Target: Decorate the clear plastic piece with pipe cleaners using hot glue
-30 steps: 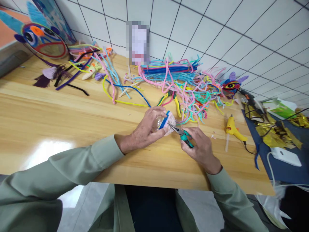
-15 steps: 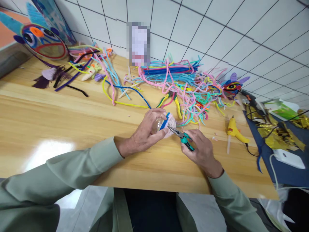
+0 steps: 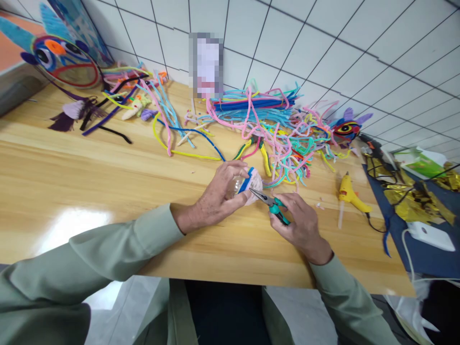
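Observation:
My left hand (image 3: 221, 194) is closed around a small clear plastic piece (image 3: 256, 182) with a blue band and a pale pink, fuzzy-looking covering; what it was cut from or made of I cannot tell. In my right hand (image 3: 298, 223) are needle-nose pliers (image 3: 275, 207) with teal and black handles. Their tips touch the pink part close to my left thumb. Whether the jaws grip anything there is too small to see. Yellow-and-green handled pliers (image 3: 265, 158) lie just beyond my hands.
Tangled pipe cleaners (image 3: 287, 143) and a blue bundle (image 3: 251, 104) line the back. On the right lies a yellow glue gun (image 3: 348, 191) with its cord. A fish-like decorated figure (image 3: 66, 62) stands far left, a smaller one (image 3: 345, 129) back right.

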Motion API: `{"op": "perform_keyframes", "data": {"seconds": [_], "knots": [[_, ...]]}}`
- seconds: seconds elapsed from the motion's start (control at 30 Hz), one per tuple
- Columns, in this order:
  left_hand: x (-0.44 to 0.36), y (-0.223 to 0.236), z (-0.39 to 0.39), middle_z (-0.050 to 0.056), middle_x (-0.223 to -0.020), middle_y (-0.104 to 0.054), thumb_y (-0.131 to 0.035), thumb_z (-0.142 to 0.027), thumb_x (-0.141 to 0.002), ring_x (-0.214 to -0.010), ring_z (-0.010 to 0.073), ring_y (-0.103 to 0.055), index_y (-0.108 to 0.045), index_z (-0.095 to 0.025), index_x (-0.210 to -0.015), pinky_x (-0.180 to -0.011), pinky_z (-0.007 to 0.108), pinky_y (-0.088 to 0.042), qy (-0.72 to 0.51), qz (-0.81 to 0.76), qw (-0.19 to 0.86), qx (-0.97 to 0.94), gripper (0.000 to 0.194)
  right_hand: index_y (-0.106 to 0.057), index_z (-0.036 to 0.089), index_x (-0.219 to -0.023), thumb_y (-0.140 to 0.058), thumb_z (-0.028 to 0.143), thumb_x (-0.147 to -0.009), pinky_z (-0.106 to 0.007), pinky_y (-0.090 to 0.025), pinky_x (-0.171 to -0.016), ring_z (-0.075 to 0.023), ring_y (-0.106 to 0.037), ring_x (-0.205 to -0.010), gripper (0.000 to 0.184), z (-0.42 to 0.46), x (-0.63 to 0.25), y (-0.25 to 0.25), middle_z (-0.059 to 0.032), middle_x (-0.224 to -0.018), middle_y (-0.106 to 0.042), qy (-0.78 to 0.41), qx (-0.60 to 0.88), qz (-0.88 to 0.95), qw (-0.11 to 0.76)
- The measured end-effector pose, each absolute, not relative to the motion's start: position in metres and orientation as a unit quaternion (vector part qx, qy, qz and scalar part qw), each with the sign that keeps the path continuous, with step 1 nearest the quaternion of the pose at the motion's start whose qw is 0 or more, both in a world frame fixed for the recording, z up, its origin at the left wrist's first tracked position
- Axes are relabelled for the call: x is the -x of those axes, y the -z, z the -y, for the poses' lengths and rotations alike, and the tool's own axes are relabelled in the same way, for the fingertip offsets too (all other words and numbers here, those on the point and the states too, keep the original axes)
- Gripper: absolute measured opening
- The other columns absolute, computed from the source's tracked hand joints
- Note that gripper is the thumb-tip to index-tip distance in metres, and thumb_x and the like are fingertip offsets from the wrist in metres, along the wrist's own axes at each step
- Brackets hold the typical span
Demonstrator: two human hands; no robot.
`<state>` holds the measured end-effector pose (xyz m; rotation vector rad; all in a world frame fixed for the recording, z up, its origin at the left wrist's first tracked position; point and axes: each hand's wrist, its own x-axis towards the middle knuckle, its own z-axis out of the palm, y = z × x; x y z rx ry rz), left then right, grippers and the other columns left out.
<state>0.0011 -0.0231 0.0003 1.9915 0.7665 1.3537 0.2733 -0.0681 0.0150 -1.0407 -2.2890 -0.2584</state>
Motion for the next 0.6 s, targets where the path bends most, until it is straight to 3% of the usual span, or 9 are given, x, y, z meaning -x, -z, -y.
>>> {"op": "perform_keyframes", "data": {"seconds": [0.6], "knots": [[-0.0014,-0.0007,0.0228,0.013,-0.142,-0.061,-0.066,-0.029,-0.104,-0.14,0.0288,-0.059,-0.052,-0.027,-0.133,-0.122,0.056,-0.049,-0.513,-0.282,0.293,-0.756,0.032,-0.062,0.023,-0.14,-0.072,0.017,-0.089,-0.047,-0.071,-0.085,-0.0298,-0.081,-0.097,0.052,0.0679,-0.272,-0.0174,-0.0121,-0.109,-0.082,0.108,0.393,0.861,0.304]]}}
